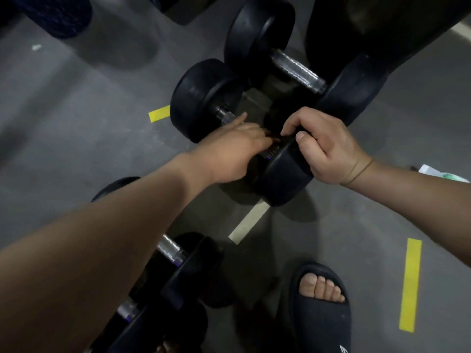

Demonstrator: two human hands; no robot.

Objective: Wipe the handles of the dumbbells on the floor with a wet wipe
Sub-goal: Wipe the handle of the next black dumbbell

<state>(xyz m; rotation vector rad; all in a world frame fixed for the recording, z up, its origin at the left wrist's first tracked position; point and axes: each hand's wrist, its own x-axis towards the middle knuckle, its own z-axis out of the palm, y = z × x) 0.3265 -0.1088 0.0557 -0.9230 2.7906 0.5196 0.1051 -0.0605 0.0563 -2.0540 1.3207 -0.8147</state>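
Metal handle (225, 117) of the middle dumbbell (204, 100) on the floor (76, 123) runs far-left to near-right, directly under the left hand (237, 149), whose grip is too blurred to tell. The right hand (328, 149) clasps the near head (285, 174). No wipe shows.

- Far dumbbell (295, 67) behind the middle dumbbell (204, 103), near dumbbell (175, 253) in front, all on the floor (76, 128)
- Left hand (234, 151) over the middle handle (225, 116), right hand (328, 149) on the weight to its right
- Foot (321, 289) to the right of the near dumbbell
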